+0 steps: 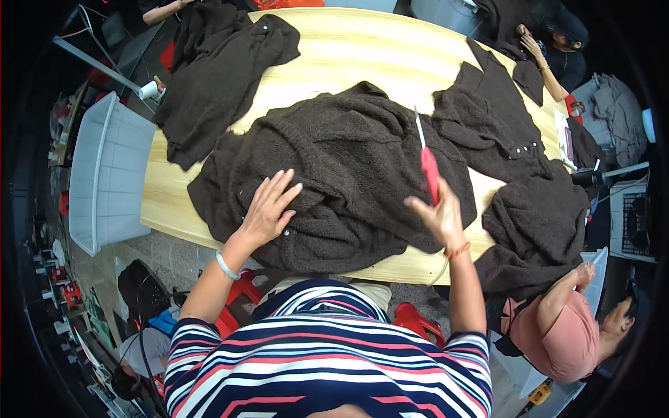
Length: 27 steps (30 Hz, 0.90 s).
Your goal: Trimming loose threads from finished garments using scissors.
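A heap of dark brown knitted garment (355, 153) lies crumpled on the pale wooden table in front of me, with small shiny buttons showing near its left part. My left hand (268, 205) rests flat on its left side, fingers stretched out. Above the garment's right side, my right hand (444, 216) is closed round a red-handled tool (428, 167) with a thin, pointed metal blade directed away from me. The thumb stands apart from the handle. Slight blur hides the exact kind of tool.
More dark knitwear (216, 87) lies at the far left, and further pieces (488, 115) are on the right. A white plastic bin (104, 174) stands beyond the table's (174, 198) left end. Co-workers are at the far edge and on the right, one in a pink top (568, 327).
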### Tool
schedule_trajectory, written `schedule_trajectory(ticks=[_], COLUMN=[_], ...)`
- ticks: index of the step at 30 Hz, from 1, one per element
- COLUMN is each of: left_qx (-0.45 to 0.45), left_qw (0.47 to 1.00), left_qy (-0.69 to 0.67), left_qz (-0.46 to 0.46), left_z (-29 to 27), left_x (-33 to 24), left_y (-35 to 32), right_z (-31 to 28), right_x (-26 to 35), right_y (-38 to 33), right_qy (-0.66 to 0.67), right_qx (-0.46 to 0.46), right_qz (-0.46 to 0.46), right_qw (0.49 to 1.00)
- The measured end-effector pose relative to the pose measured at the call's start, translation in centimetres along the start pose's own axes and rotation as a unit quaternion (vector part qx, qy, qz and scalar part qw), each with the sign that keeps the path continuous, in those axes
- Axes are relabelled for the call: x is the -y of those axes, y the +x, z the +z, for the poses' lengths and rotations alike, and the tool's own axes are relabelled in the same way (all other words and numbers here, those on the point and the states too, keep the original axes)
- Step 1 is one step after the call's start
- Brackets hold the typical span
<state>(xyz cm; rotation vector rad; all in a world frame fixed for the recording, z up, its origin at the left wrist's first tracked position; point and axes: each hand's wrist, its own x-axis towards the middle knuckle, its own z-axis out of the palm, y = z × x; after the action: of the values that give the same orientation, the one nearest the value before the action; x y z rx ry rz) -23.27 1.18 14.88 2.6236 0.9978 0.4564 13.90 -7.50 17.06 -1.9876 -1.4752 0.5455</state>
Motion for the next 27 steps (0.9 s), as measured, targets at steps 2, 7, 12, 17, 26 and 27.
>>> schedule_trajectory(ticks=[2, 7, 12, 17, 26, 27], left_qx=[-0.010, 0.025, 0.070, 0.174, 0.279, 0.261], left_qw=[0.999, 0.992, 0.988, 0.982, 0.815, 0.812], left_qy=[0.020, 0.048, 0.036, 0.009, -0.459, -0.462], left_qz=[0.023, 0.118, 0.134, 0.073, -0.216, -0.242], left_z=[0.6, 2.7, 3.0, -0.5, -10.0, -9.2], left_x=[0.0, 0.6, 3.2, 3.6, 3.9, 5.1], left_y=[1.4, 6.5, 9.2, 9.5, 7.0, 6.8], right_z=[2.4, 8.6, 11.0, 8.3, -5.4, -4.6], right_x=[-1.8, -3.8, -8.2, -10.0, -5.2, -5.4], right_y=[-3.7, -9.3, -9.5, -8.9, 0.4, 1.8], right_qy=[-0.005, -0.097, -0.105, -0.083, 0.033, 0.025], right_qx=[-0.005, 0.041, -0.037, -0.048, -0.101, -0.110], right_qz=[-0.023, -0.045, 0.047, 0.041, -0.003, -0.007], right_qw=[1.000, 0.993, 0.993, 0.995, 0.994, 0.994])
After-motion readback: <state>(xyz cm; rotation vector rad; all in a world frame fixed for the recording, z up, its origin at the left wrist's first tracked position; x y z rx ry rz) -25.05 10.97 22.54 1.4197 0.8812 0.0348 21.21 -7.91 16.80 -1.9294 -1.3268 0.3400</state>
